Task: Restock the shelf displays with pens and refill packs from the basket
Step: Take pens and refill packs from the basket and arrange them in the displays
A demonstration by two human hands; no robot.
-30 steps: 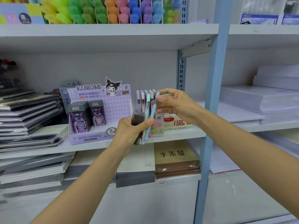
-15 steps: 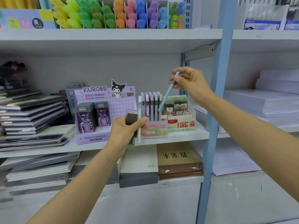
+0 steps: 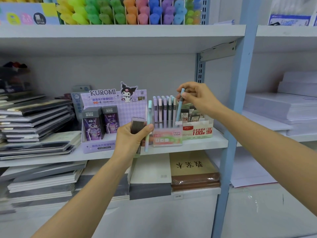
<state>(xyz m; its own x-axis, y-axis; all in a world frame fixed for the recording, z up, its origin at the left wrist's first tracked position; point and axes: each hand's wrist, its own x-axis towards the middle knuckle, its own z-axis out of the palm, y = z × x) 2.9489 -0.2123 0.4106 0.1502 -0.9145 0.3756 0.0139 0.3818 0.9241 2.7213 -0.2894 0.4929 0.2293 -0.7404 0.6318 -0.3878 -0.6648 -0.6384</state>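
Note:
My right hand (image 3: 197,98) pinches the top of a light blue pen (image 3: 179,109), whose lower end stands in the right end of the pink Fruit Soda pen display (image 3: 167,137) on the middle shelf. Several pastel pens (image 3: 164,110) stand upright in that display. My left hand (image 3: 132,138) grips a teal pen (image 3: 148,122) and a dark clear refill pack (image 3: 137,125) in front of the shelf, just left of the display. The basket is out of view.
A purple Kuromi refill box (image 3: 109,121) stands left of the pen display and a white-and-red lead refill box (image 3: 197,129) to its right. Stacked notebooks (image 3: 34,121) fill the left. A blue upright post (image 3: 235,117) stands close to my right forearm. Highlighters (image 3: 128,11) line the shelf above.
My right hand took the blue pen out of the left hand's bundle, raised it, then lowered it into the right end of the pen display. The left hand stayed put with one pen and the pack.

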